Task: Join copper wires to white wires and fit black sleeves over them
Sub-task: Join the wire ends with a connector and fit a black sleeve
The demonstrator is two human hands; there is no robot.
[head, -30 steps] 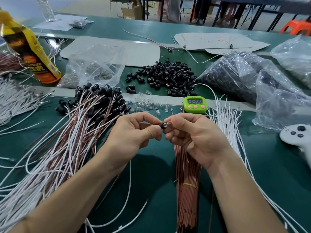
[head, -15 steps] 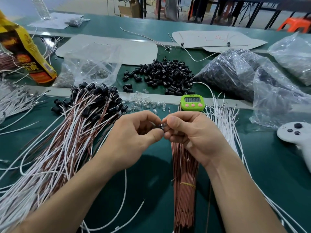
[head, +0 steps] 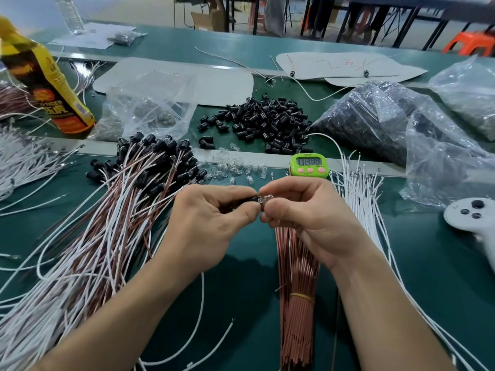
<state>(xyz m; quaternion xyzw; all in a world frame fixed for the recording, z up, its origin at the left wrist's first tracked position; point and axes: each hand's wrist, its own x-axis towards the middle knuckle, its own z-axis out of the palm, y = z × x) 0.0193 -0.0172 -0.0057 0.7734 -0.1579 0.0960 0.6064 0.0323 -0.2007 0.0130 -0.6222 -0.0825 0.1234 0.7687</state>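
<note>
The yellow bottle (head: 51, 87) at the desk's (head: 241, 263) far left reads "TIGER"; the green timer's (head: 309, 166) digits are blurred. Over the banded copper wires (head: 297, 311), the left hand (head: 211, 223) pinches a black sleeve (head: 251, 198) and the right hand (head: 308, 218) pinches a small clear piece (head: 265, 197) at its mouth, the hands close together. Loose white wires (head: 359, 199) lie just right, and a clear bag (head: 369, 121) behind holds black parts.

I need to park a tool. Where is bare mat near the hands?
Bare green mat lies right of the loose white wires, below the white controller. A narrower patch lies between the sleeved wire pile and the banded copper bundle, crossed by stray white wires. Crowded: the left side, and around the black sleeves.
</note>
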